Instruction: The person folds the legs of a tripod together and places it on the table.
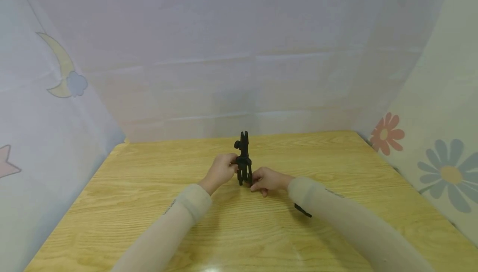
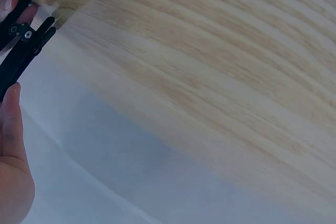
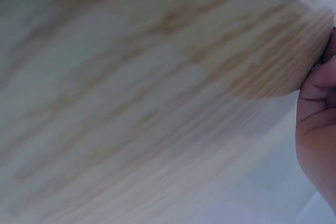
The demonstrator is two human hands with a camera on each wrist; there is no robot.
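A black tripod-like stand [image 1: 243, 162], with a round knob on its upper left side and slim legs below, stands upright near the middle of the table. My left hand [image 1: 221, 171] grips it from the left, around mid-height. Low on the other side, my right hand [image 1: 269, 180] pinches one of its legs between thumb and fingers. The left wrist view catches the stand's dark bars and a joint [image 2: 23, 34] at the left edge, with left-hand fingers [image 2: 13, 129] against them. In the right wrist view, only part of the right hand [image 3: 317, 119] shows at the right edge.
The wooden table [image 1: 149, 189] ends at a pale cloth backdrop [image 1: 209, 77] with printed moon and flowers. A small flat black piece [image 1: 303, 210] shows just below the right sleeve [image 1: 336, 210]; its kind is unclear from its visible edge.
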